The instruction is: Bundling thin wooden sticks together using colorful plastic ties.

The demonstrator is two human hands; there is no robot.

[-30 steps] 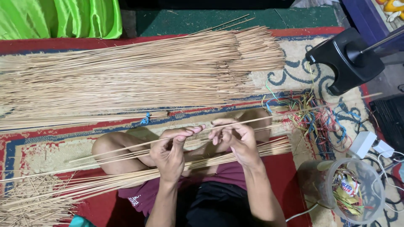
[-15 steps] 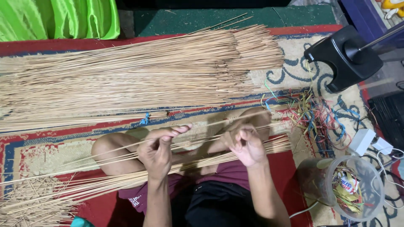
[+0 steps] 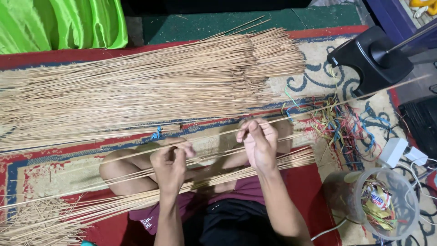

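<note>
- Left hand [image 3: 170, 163] — fingers curled and pinched together on a thin pale stick [image 3: 291, 117], held above the lap.
- Right hand [image 3: 258, 142] — fingertips closed on the same thin stick, a little farther along it; palm turned down, knuckles up.
- Thin stick — long, straw-coloured, slanted upward to the right, run out past the right hand over the tangle of coloured strips toward the black stand base.
- Lap bundle of sticks [image 3: 236, 175] — laid across the crossed legs below both hands, fanned leftward to the carpet's edge.
- Large heap of sticks [image 3: 145, 86] — spread on the patterned carpet [image 3: 314, 77] beyond the knees, well apart from the hands, ends roughly level at the right.
- Loose short sticks [image 3: 36, 221] — scattered pile at lower left, touching the lap bundle's far end.
- Coloured strips [image 3: 346, 125] — tangle of green, blue, red and yellow, on the carpet just right of the right hand.
- Blue tie [image 3: 157, 133] — small knot beside the heap's near edge.
- Clear plastic jar [image 3: 387, 202] — lying at lower right, holding wrappers and strips.
- Black stand base [image 3: 368, 59] — upper right, metal pole rising from it.
- White adapter [image 3: 393, 152] — beside the jar, cable attached.
- Green cloth [image 3: 63, 23] — upper left corner, bright and glossy.
</note>
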